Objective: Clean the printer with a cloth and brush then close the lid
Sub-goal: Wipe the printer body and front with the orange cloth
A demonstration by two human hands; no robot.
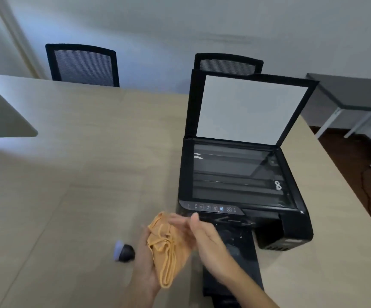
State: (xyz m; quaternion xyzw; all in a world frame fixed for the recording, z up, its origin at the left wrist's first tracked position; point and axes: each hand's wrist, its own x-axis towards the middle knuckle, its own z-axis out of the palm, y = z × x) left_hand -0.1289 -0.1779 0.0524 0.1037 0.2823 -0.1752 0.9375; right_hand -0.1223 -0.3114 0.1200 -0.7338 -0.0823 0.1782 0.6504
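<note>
At lower centre, the left hand (144, 258) cradles a soft, light orange cloth (169, 247), fingers curled beneath; the right hand (204, 238), fingers together, flattens it for gripping bunched.

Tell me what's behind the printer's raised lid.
Behind the lid, only the top edge of a black mesh chair shows, against the pale wall. The chair's seat and legs are covered by the lid.

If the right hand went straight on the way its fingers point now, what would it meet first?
The right hand points up and left, its fingers already at the orange cloth held in the left hand. So it would probably meet the cloth first; motion blur hides whether they already touch.
</note>
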